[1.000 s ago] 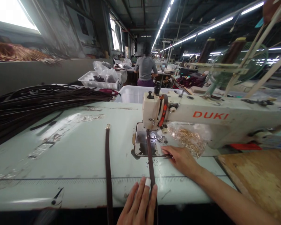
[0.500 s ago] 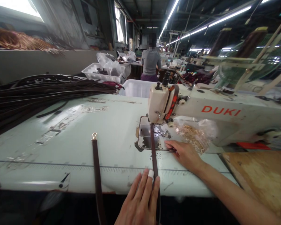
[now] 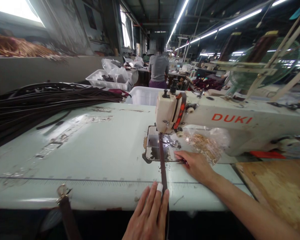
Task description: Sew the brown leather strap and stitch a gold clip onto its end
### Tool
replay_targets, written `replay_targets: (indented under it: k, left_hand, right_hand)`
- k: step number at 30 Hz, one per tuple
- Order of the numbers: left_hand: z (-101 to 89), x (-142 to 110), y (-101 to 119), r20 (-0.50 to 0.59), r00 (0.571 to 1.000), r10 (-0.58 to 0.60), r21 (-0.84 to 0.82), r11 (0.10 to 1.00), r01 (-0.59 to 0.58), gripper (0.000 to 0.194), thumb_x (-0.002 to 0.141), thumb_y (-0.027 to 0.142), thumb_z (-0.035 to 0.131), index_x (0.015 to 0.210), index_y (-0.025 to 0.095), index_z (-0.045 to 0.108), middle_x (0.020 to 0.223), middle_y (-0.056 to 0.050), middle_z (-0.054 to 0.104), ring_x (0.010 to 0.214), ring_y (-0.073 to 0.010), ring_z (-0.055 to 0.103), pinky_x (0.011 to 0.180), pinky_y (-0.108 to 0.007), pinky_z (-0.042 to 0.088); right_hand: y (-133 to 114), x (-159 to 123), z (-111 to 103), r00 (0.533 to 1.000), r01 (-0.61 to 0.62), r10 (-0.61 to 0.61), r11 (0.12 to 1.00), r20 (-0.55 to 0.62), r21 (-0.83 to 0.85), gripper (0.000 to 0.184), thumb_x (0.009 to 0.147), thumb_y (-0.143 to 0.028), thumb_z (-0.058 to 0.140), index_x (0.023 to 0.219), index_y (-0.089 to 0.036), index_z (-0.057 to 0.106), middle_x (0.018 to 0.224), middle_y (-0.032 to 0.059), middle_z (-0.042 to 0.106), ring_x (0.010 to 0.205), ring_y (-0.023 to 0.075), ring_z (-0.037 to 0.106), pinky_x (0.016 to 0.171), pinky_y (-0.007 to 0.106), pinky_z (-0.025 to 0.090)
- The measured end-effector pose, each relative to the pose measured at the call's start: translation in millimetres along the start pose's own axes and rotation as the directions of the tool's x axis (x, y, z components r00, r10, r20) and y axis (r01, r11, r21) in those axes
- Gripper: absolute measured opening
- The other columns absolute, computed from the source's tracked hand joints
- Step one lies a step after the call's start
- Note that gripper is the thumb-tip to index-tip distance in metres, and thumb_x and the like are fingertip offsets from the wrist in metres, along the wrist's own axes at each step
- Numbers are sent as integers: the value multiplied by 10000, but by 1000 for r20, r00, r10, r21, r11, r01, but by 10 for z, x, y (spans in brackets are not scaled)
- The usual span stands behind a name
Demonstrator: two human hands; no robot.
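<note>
A narrow dark brown strap (image 3: pixel 163 163) runs from under the sewing machine's head (image 3: pixel 166 111) toward me and over the table's front edge. My left hand (image 3: pixel 148 210) lies at that edge with fingers stretched out, touching the strap; white tape wraps one fingertip. My right hand (image 3: pixel 196 165) rests beside the metal needle plate (image 3: pixel 153 141), fingers curled around a small dark tool with a thin tip, its kind mostly hidden. To the left, a brown strap end with a gold-coloured metal clasp (image 3: pixel 62 195) hangs at the table edge, slightly blurred.
Many dark straps (image 3: pixel 52 95) are heaped at the back left. A clear bag of gold-coloured hardware (image 3: pixel 202 141) sits under the machine arm. White bins (image 3: pixel 142 95) stand behind the table; a person (image 3: pixel 158 66) is farther back. A wooden board (image 3: pixel 277 186) lies right.
The strap end with the clasp has slid left and toward me, down to the table edge. The view has shifted slightly. Both hands keep nearly the same places.
</note>
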State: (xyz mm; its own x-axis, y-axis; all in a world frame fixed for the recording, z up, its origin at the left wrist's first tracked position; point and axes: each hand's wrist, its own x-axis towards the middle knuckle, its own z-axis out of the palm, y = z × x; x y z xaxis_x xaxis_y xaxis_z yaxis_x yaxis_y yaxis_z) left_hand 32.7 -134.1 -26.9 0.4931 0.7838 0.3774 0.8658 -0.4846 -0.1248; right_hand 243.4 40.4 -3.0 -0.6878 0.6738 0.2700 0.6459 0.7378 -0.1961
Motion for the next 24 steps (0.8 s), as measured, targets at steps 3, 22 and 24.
replay_targets:
  k: [3, 22, 24]
  left_hand:
    - [-19, 11, -25, 10, 999, 38, 18, 999, -38, 575, 857, 261, 496, 1393, 88, 379, 1344, -136, 503, 1295, -285, 406, 997, -351, 452]
    - [22, 1, -116, -53, 990, 130, 176, 977, -119, 450, 922, 213, 422, 1362, 124, 448, 1294, -92, 558, 1207, -248, 516, 976, -298, 468]
    - [23, 8, -130, -50, 989, 138, 189, 974, -127, 445, 926, 211, 418, 1361, 120, 448, 1294, -95, 558, 1199, -246, 524, 957, -288, 486]
  right_hand:
    - [14, -1, 11, 1000, -1, 1, 1000, 4, 5, 436, 789, -25, 512, 1175, -220, 564, 1022, 38, 699, 850, 189, 668, 758, 297, 510]
    - [-2, 3, 1, 999, 34, -34, 999, -12, -16, 335, 862, -82, 500, 1165, -212, 562, 971, 39, 703, 808, 175, 669, 703, 274, 496]
    - [-1, -1, 7, 999, 33, -33, 999, -7, -17, 333, 864, -78, 489, 1162, -212, 555, 990, 42, 699, 832, 181, 668, 712, 282, 496]
